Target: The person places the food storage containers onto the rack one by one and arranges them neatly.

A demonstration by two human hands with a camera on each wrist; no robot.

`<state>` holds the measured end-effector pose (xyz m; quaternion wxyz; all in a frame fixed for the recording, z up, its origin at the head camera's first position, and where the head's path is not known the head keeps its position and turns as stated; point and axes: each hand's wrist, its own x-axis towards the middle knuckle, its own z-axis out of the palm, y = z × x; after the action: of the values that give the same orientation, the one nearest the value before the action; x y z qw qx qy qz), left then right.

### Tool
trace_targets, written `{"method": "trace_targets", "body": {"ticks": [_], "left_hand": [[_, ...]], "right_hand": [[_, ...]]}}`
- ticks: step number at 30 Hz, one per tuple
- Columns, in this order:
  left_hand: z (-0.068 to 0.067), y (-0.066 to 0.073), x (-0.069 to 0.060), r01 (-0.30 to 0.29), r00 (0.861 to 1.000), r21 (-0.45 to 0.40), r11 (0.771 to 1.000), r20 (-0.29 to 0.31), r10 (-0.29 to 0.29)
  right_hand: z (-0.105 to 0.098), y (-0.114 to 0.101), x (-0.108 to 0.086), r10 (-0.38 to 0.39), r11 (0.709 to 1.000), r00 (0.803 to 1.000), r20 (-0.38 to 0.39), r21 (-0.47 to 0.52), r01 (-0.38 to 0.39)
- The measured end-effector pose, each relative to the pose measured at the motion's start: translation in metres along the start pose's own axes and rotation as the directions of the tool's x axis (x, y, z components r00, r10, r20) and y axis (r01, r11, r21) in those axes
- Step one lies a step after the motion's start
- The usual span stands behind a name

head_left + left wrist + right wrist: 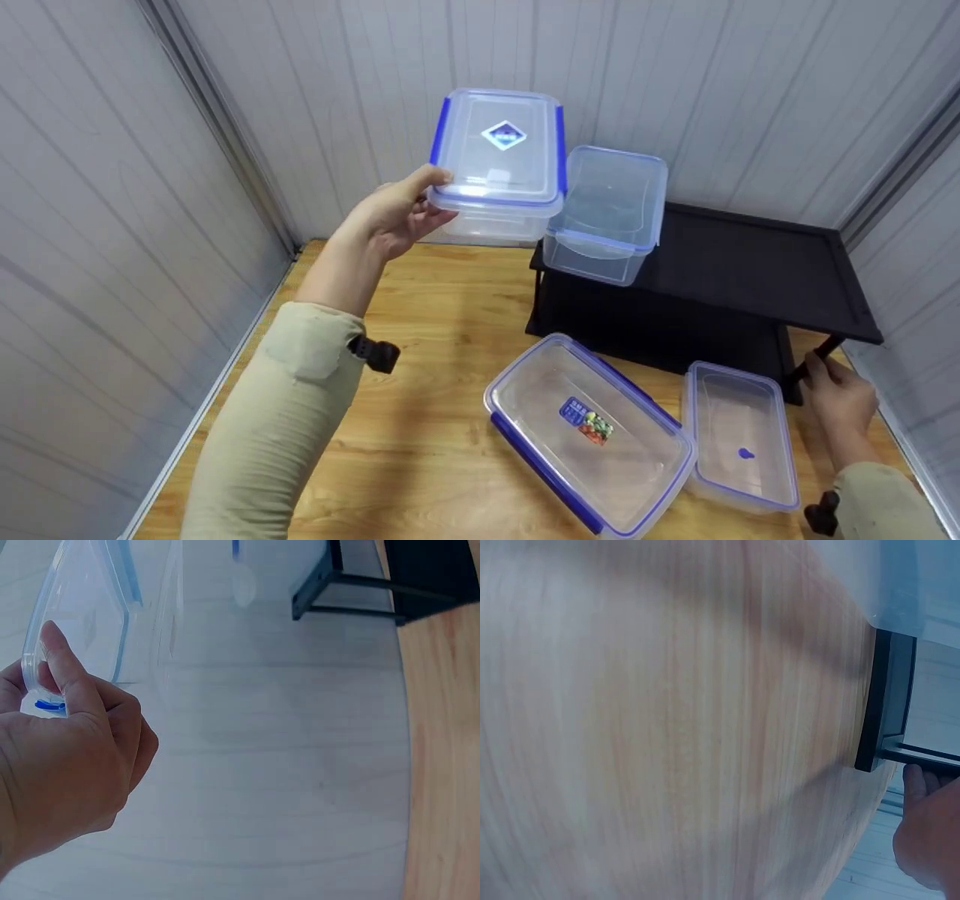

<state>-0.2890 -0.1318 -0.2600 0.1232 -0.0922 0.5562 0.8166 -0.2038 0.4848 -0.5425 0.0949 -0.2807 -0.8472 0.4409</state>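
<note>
My left hand [397, 214] grips the near left corner of a clear food container [499, 165] with blue side clips, thumb on the lid and fingers beneath. It is held up in the air, left of the black two-tier rack [757, 262]. Beside it, a second clear container [615, 202] stands on the left end of the rack's upper shelf. At the rack's front right, my right hand [840, 397] holds the thin black post [821, 356]. In the left wrist view the container [82, 622] shows its corner under the thumb.
A large clear container [592, 435] with a fruit-and-vegetable label lies on the wooden table [420, 450] before the rack. Next to it is a smaller container [742, 435] with a blue vent plug. Pale panel walls [337, 90] enclose the back and both sides.
</note>
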Motion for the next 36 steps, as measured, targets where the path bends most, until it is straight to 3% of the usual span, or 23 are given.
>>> {"method": "trace_targets", "body": {"ticks": [12,22,28,36], "left_hand": [[0.057,0.006,0.007,-0.014,0.997,0.014,1.000,0.071,0.013],[0.107,-0.001,0.010,0.010,0.991,-0.004,1.000,0.137,-0.009],[0.139,-0.012,0.012,0.041,0.987,-0.015,0.999,0.159,-0.039],[0.174,-0.039,0.014,0.081,0.973,-0.036,0.996,0.220,-0.071]], "right_hand": [[0.000,-0.001,-0.003,-0.006,1.000,1.000,-0.004,0.025,0.006],[0.000,0.000,-0.005,-0.011,1.000,1.000,-0.020,0.027,0.011],[-0.001,-0.001,-0.006,0.007,0.999,1.000,-0.018,0.043,-0.006],[-0.002,-0.001,-0.007,0.011,0.998,1.000,-0.008,0.060,-0.011]]}}
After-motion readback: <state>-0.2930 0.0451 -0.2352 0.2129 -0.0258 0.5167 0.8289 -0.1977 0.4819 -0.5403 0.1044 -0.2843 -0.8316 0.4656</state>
